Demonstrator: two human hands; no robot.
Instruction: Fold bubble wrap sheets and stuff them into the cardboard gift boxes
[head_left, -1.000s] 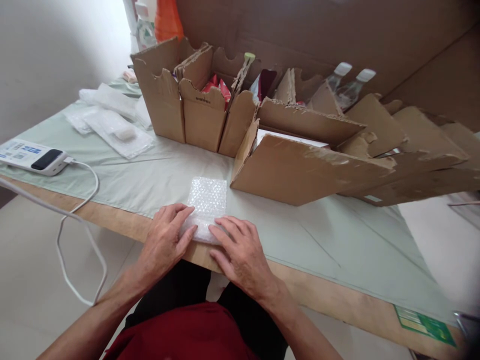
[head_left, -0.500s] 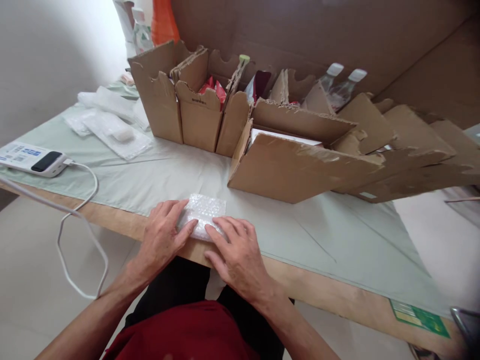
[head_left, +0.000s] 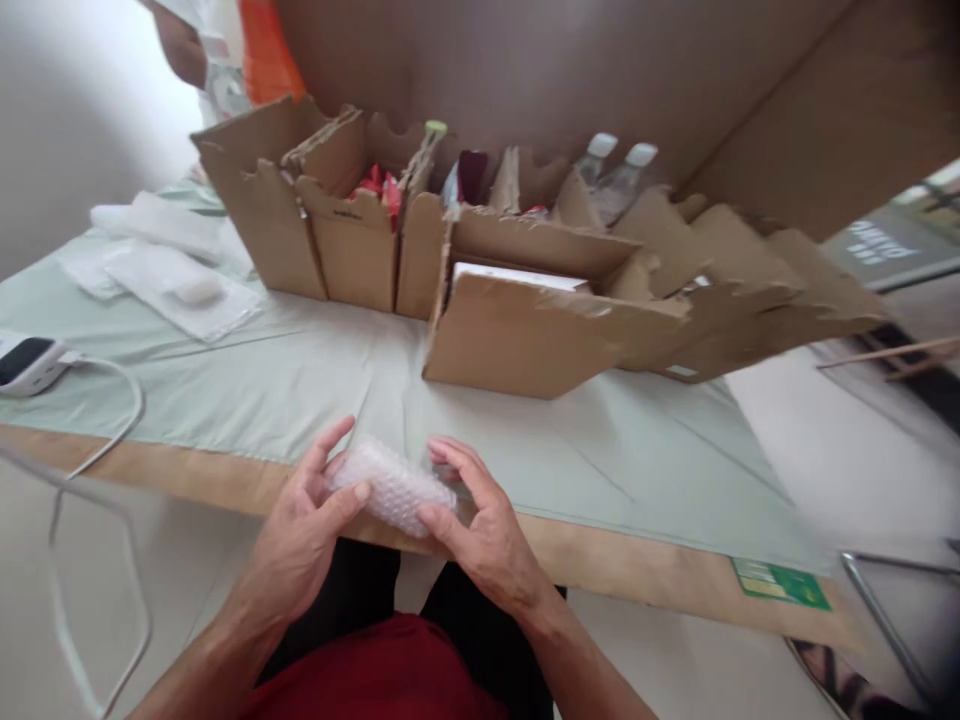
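Observation:
A small bundle of clear bubble wrap (head_left: 394,485) is held between both hands at the table's front edge, tilted down to the right. My left hand (head_left: 300,515) grips its left end, thumb on the near face and index finger raised behind. My right hand (head_left: 487,530) holds the right end, its thumb pressing the near face and its fingers curled around the far side. Whatever the wrap encloses cannot be made out.
Open cardboard bins (head_left: 517,330) line the back, with red packets and clear bottles (head_left: 626,180) in them. More bubble-wrap pieces (head_left: 180,280) lie at the left. A white power bank (head_left: 34,362) trails a cable (head_left: 127,370) over the edge. A green card (head_left: 780,583) is at the front right.
The bubble wrap was lying flat on the table under both hands; now it is a thicker bundle, lifted and tilted between them. The camera view has shifted to the right.

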